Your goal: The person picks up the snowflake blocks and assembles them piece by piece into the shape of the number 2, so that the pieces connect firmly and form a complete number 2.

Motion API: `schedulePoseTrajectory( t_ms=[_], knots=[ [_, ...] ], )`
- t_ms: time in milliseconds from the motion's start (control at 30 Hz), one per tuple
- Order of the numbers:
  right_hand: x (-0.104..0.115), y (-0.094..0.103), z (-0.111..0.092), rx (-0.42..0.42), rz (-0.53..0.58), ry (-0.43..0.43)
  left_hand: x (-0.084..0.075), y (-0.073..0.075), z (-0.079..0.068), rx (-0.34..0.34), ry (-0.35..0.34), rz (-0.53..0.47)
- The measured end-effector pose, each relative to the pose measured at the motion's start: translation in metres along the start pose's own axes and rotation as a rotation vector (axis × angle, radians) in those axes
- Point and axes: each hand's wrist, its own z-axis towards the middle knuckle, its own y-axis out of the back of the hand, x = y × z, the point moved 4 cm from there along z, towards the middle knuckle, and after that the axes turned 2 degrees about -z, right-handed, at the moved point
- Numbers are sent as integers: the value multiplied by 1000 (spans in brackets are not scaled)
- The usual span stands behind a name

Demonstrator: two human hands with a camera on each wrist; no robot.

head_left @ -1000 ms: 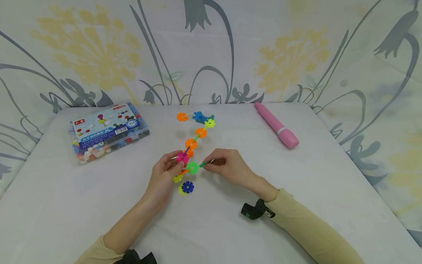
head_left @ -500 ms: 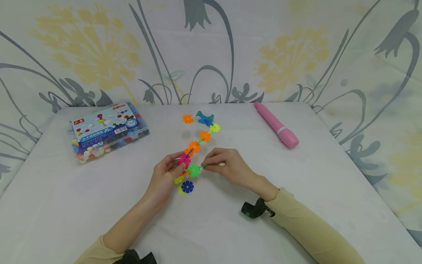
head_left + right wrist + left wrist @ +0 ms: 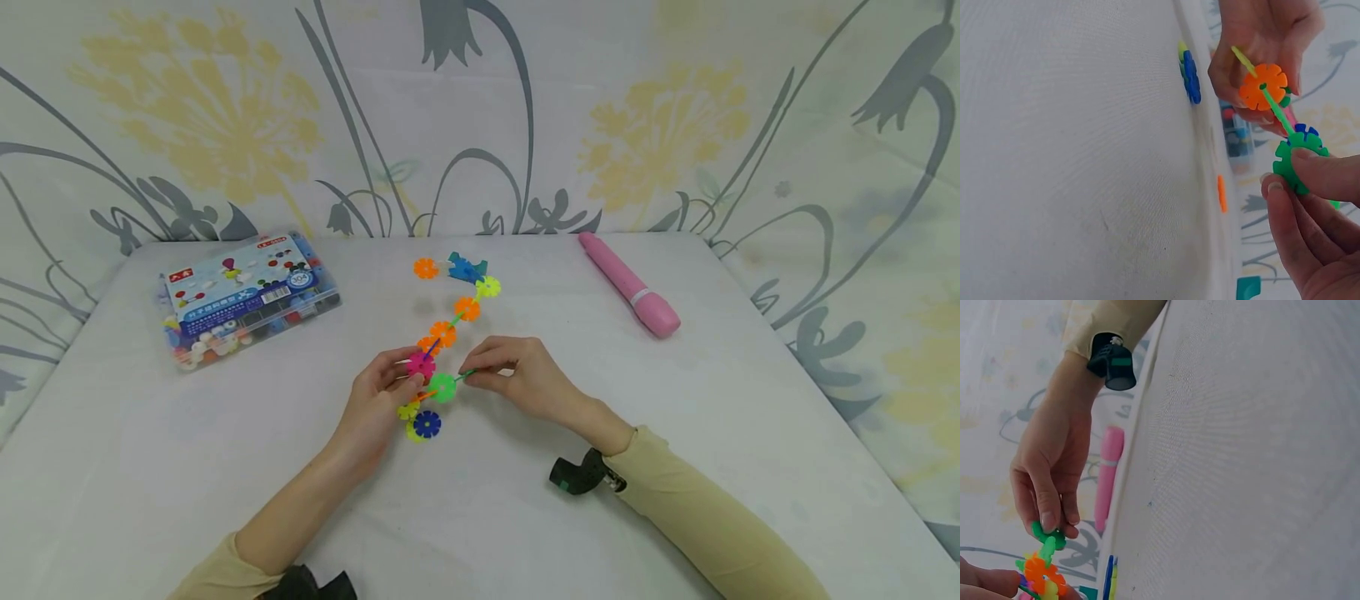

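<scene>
My left hand (image 3: 375, 408) holds a chain of linked flower-shaped plastic discs by the pink disc (image 3: 421, 364). From there, orange discs (image 3: 442, 335), a yellow disc (image 3: 488, 287), blue discs (image 3: 467, 267) and an end orange disc (image 3: 426, 268) run away from me. A light green disc (image 3: 443, 387) faces my right side, with a yellow one below it. Thumb and fingers of my right hand (image 3: 525, 379) pinch a darker green disc (image 3: 1291, 172), its edge meeting the light green one. Whether the slots are fully engaged, I cannot tell.
A dark blue disc (image 3: 427, 424) overlaps a yellow disc on the white tabletop (image 3: 487, 517), close to my left hand. A clear plastic box of small parts (image 3: 251, 300) stands at the back left. On the back right lies a pink stick-shaped object (image 3: 630, 286).
The far part of the chain has swung right and its blue discs have turned. The light green disc has shifted slightly right and nearer. Both hands keep their grips.
</scene>
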Motion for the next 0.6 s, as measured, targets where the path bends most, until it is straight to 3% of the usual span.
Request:
schedulePoseTrajectory(
  t_ms=[267,467,600],
  knots=[
    [-1,0,-1,47,-18,-125,1,-1,0,-2,-24,-18],
    [-2,2,0,-12,-22,-81,0,-2,-2,7,-29,-18],
    [-1,2,1,-7,7,-57,-1,-2,-2,12,-37,-19]
  ],
)
